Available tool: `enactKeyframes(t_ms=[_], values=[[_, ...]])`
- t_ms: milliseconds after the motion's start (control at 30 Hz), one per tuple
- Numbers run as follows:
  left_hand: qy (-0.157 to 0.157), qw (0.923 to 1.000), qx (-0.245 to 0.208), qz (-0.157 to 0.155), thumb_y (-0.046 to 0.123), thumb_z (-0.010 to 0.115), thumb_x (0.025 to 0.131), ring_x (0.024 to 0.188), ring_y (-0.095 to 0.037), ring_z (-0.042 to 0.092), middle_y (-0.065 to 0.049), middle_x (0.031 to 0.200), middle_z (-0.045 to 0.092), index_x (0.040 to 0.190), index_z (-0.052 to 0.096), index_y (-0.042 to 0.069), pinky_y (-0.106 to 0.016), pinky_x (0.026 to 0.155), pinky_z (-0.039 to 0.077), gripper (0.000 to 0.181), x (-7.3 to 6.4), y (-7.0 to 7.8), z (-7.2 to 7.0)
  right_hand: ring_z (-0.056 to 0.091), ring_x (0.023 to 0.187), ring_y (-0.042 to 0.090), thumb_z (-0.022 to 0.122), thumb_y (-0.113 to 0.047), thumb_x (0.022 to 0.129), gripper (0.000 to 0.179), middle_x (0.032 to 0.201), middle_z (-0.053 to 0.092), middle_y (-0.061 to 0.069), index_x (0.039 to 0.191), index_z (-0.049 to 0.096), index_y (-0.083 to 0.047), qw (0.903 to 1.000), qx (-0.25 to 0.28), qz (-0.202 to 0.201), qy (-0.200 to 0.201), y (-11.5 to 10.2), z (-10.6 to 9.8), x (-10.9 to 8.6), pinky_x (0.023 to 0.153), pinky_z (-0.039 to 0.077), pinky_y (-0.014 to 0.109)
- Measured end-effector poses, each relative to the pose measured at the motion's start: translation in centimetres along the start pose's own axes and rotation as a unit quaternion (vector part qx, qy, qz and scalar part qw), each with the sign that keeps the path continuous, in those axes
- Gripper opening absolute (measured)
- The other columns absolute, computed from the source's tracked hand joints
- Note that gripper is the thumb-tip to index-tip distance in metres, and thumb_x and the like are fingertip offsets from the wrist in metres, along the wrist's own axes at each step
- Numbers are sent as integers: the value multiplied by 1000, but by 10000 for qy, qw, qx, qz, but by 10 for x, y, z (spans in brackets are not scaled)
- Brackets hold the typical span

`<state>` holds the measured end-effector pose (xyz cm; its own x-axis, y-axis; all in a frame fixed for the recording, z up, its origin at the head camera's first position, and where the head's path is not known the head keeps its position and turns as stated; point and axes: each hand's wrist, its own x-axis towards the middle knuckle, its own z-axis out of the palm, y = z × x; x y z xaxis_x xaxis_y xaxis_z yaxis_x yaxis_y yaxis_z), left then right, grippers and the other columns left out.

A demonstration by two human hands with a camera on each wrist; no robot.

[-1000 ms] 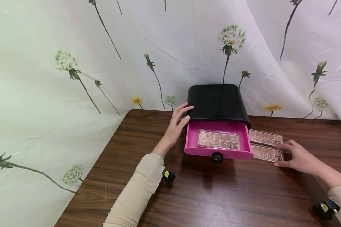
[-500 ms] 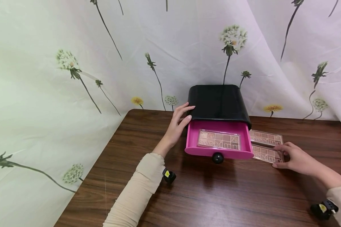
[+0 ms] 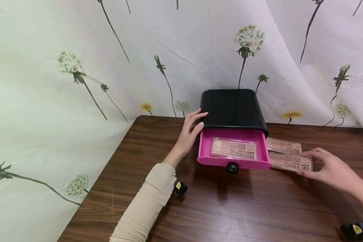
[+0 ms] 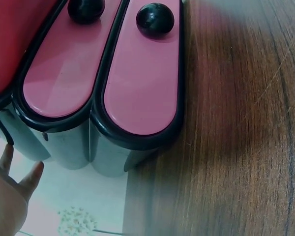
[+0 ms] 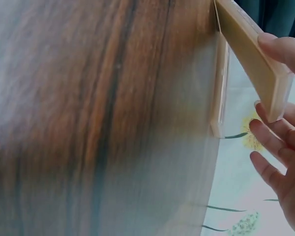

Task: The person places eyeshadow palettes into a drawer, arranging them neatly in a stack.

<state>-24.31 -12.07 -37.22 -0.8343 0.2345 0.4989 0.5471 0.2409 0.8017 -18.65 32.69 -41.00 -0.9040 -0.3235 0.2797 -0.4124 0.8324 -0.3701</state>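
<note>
Right grip (image 3: 331,169) half-spread across palette (image 3: 290,161); left grip (image 3: 188,134) loose against box (image 3: 233,109).

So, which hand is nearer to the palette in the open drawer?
Left. The left hand touches the black case, near the drawer palette, on its left; the right hand pinches another palette, farther off to the right.

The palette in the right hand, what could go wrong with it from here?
The held palette might slip, since the right hand grips it only near one end. Its other end looks close to the open drawer in the head view, so lifting could bump it. The second palette, just behind, might get nudged.
</note>
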Motion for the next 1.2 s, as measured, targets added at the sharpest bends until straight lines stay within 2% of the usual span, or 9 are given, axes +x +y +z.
enactKeyframes(t_ms=[167, 267, 367, 467, 533, 633, 767, 1033, 1200], values=[[-6, 10000, -4, -8, 23, 44, 102, 142, -18, 27, -5, 157, 29, 142, 52, 11, -46, 108, 31, 42, 0, 0, 0, 51, 60, 1, 89, -34, 71, 53, 96, 53, -6, 115, 68, -12, 9995, 191, 211, 99, -3, -10, -10, 58, 40, 26], [-10, 10000, 25, -44, 19, 44, 102, 142, -20, 27, -8, 157, 29, 142, 52, 8, -46, 109, 31, 42, 1, 0, 1, 50, 73, -8, 89, -32, 70, 52, 93, 53, -12, 115, 69, -15, 9986, 355, 269, 268, -4, -15, -15, 60, 37, 19], [-26, 10000, -15, -83, 13, 43, 102, 144, -26, 25, -14, 157, 27, 142, 50, 4, -49, 110, 29, 42, 1, 0, 1, 42, 89, -18, 92, -27, 67, 53, 93, 56, -19, 114, 70, -16, 9967, 506, 218, 588, -6, -19, -20, 68, 35, 13], [-45, 9999, -87, -82, 10, 42, 102, 144, -31, 24, -18, 157, 25, 142, 49, 0, -51, 110, 28, 42, 1, -1, 1, 40, 93, -22, 94, -21, 61, 55, 95, 57, -27, 111, 71, -13, 9932, 641, 91, 966, -9, -22, -23, 73, 31, 7], [-53, 9999, -70, -73, 11, 43, 102, 144, -29, 25, -17, 158, 26, 142, 49, 2, -50, 111, 28, 41, 1, -2, 2, 42, 93, -23, 95, -17, 56, 59, 96, 56, -31, 109, 71, -11, 9902, 658, -63, 1233, -12, -24, -25, 75, 28, 3], [-39, 10000, -12, -39, 16, 43, 103, 143, -22, 27, -10, 157, 27, 143, 51, 8, -45, 110, 30, 41, 0, -4, 2, 46, 93, -19, 94, -4, 50, 61, 97, 57, -30, 107, 71, -4, 9837, 818, -415, 1544, -17, -28, -26, 78, 30, 3], [12, 10000, 48, 27, 27, 44, 103, 142, -16, 28, -2, 157, 29, 143, 52, 14, -42, 109, 31, 43, 0, -4, 2, 51, 91, -11, 90, 10, 42, 67, 95, 59, -23, 105, 71, 0, 9758, 1150, -693, 1724, -27, -34, -27, 81, 33, 4], [88, 9999, -13, 100, 39, 43, 103, 141, -14, 29, -2, 156, 29, 142, 53, 14, -43, 106, 34, 48, -1, -8, 2, 52, 87, -7, 89, 10, 31, 74, 94, 60, -22, 103, 70, 9, 9644, 1273, -1202, 1980, -42, -49, -25, 85, 34, 6], [104, 9999, -42, 78, 51, 42, 101, 140, -15, 30, -2, 156, 29, 142, 53, 14, -42, 106, 34, 56, -1, -9, 2, 53, 86, -7, 85, 16, 29, 77, 96, 61, -23, 104, 70, 11, 9587, 1364, -1214, 2183, -46, -58, -24, 83, 35, 7]])
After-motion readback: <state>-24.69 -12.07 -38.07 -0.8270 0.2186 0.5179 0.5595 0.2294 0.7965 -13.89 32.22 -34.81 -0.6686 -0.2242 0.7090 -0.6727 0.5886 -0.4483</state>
